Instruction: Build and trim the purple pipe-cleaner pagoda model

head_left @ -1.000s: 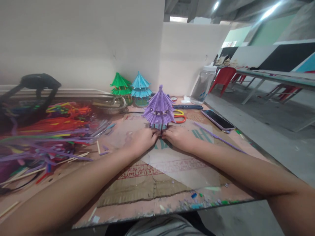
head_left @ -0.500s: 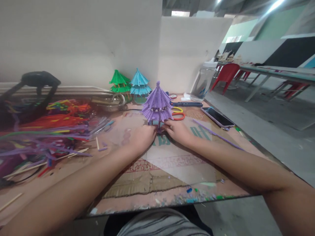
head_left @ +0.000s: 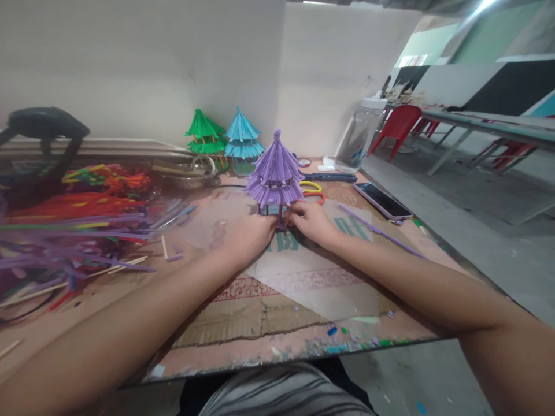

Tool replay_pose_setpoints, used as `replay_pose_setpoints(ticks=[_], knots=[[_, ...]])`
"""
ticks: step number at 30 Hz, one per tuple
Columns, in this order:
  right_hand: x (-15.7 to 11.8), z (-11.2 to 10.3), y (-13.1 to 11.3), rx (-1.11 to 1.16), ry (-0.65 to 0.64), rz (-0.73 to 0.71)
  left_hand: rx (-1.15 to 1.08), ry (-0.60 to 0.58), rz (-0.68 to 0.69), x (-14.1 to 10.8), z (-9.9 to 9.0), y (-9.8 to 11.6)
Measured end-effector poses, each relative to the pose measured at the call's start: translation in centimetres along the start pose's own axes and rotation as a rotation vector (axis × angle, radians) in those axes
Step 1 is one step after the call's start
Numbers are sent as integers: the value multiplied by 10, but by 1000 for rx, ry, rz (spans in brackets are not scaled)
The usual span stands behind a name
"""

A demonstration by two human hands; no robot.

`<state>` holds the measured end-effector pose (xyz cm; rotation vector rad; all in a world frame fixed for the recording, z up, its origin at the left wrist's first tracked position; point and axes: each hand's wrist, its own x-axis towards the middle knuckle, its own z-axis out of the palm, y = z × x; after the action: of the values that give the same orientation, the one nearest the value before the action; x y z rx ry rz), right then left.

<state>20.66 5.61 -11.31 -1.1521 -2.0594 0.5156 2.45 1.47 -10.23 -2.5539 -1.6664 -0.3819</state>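
Observation:
A purple two-tiered pavilion model (head_left: 276, 173) stands upright on the cardboard sheet (head_left: 225, 323) in front of me. My left hand (head_left: 255, 232) is closed at the lower left of its base. On the other side, my right hand (head_left: 309, 221) pinches the base at its lower right. The fingertips of both hands nearly meet in front of the thin posts, and they partly hide the base. Behind the purple model, a green pavilion model (head_left: 203, 132) and a light blue one (head_left: 243, 136) stand near the wall.
Colourful fuzzy sticks (head_left: 73, 214) pile up at the left by a blurred black object (head_left: 47, 124). Scissors (head_left: 318, 197), a black tool (head_left: 332, 177), a bottle (head_left: 359, 136) and a phone (head_left: 382, 200) lie or stand at the right. A purple stick (head_left: 381, 232) lies nearer.
The view has shifted slightly, so most things appear a little higher and the left pile further left. Both hands remain at the purple model's base.

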Motion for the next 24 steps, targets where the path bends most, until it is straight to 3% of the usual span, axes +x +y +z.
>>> replay_pose_setpoints(ticks=[11, 18, 24], knots=[[-6, 0, -10, -105, -2, -29, 33, -4, -127, 5, 2, 2], [-6, 1, -6, -52, 50, 2, 148, -72, 48, 4, -5, 8], [-3, -2, -5, 9, 6, 76, 144, -55, 73, 6, -3, 7]])
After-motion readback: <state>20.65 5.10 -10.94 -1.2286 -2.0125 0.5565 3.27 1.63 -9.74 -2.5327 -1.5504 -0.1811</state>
